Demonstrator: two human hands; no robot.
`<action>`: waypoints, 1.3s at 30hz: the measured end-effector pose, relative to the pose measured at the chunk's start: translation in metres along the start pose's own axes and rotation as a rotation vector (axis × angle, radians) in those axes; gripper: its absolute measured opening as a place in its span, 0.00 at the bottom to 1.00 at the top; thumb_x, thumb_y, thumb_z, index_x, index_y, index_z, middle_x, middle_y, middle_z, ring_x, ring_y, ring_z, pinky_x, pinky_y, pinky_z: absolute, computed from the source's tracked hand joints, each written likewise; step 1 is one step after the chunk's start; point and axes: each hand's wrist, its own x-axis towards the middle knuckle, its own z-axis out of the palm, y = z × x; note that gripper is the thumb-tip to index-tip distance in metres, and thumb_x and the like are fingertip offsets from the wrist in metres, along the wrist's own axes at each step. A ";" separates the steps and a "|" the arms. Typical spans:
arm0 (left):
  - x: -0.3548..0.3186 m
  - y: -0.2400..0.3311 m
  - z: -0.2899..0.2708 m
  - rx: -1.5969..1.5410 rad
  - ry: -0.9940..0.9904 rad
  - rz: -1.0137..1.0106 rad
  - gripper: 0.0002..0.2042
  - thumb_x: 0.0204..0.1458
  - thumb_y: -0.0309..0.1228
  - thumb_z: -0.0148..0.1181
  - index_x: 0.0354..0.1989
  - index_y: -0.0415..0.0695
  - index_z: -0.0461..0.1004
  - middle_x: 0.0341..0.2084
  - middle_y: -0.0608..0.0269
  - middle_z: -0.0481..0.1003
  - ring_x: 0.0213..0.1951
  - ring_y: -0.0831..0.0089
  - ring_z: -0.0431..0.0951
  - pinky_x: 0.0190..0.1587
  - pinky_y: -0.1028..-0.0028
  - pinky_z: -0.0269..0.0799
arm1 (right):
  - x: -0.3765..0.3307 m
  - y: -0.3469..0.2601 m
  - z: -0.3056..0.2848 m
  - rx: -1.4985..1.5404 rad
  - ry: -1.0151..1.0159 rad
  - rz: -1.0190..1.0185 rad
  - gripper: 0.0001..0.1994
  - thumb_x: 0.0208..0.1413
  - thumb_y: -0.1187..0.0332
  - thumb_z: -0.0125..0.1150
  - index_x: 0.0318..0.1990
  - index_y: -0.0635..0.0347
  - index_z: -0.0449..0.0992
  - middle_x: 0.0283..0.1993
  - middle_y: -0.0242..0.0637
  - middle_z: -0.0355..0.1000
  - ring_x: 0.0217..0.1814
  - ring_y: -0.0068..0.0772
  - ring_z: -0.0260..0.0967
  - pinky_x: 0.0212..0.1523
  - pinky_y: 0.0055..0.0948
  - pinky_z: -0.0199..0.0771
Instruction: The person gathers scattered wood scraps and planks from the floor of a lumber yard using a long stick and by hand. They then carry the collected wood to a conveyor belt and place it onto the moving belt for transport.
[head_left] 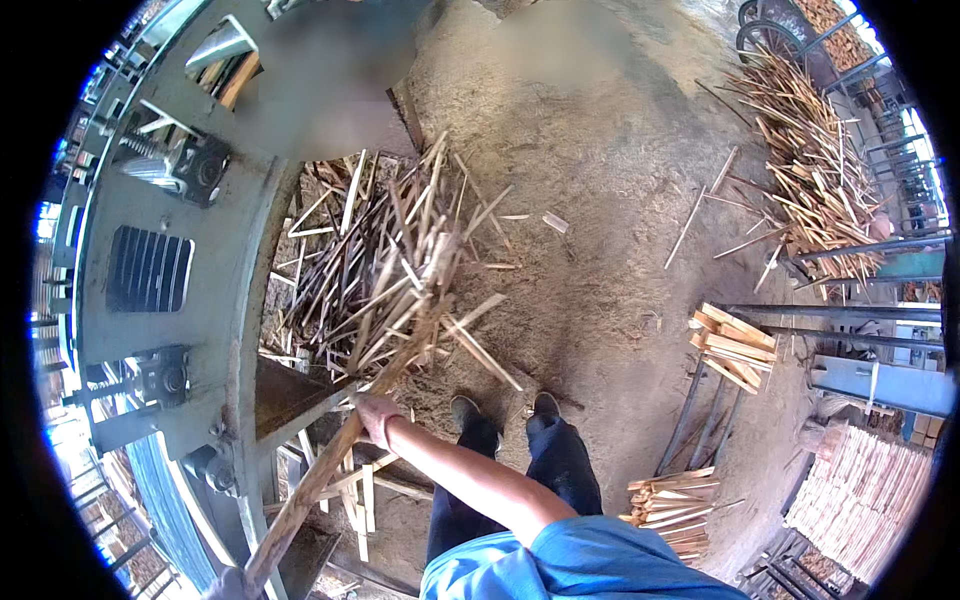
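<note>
Pole gripped in both my fists, right hand wrapped mid-shaft, left hand seemingly closed on its butt at frame edge; its long axis runs up-right into the wood strips ahead

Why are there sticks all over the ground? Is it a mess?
Yes. Thin pale wood strips lie tangled in a heap beside the grey-green metal machine, and stray ones are scattered over the dusty floor. The right hand grips a long wooden pole reaching into the heap.
</note>
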 end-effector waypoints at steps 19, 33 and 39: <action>-0.100 0.158 0.105 0.174 -0.275 -0.057 0.08 0.48 0.40 0.63 0.28 0.49 0.76 0.20 0.52 0.76 0.23 0.50 0.79 0.25 0.54 0.74 | -0.044 -0.033 -0.197 -0.220 0.047 0.007 0.11 0.55 0.61 0.70 0.40 0.56 0.80 0.32 0.33 0.76 0.35 0.32 0.76 0.40 0.42 0.78; -0.177 0.055 0.243 0.005 -0.756 -0.401 0.16 0.46 0.45 0.58 0.35 0.50 0.85 0.30 0.52 0.82 0.36 0.55 0.85 0.40 0.58 0.80 | -0.029 0.042 -0.224 -1.111 0.277 -0.176 0.23 0.48 0.61 0.72 0.44 0.74 0.78 0.41 0.48 0.80 0.39 0.43 0.80 0.35 0.40 0.84; -0.230 0.097 0.333 -0.225 -0.661 -0.435 0.13 0.51 0.40 0.57 0.38 0.52 0.85 0.31 0.52 0.83 0.37 0.56 0.86 0.41 0.59 0.82 | -0.113 0.014 -0.249 -0.793 0.392 -0.056 0.27 0.52 0.68 0.69 0.57 0.68 0.67 0.53 0.50 0.71 0.45 0.52 0.77 0.39 0.51 0.86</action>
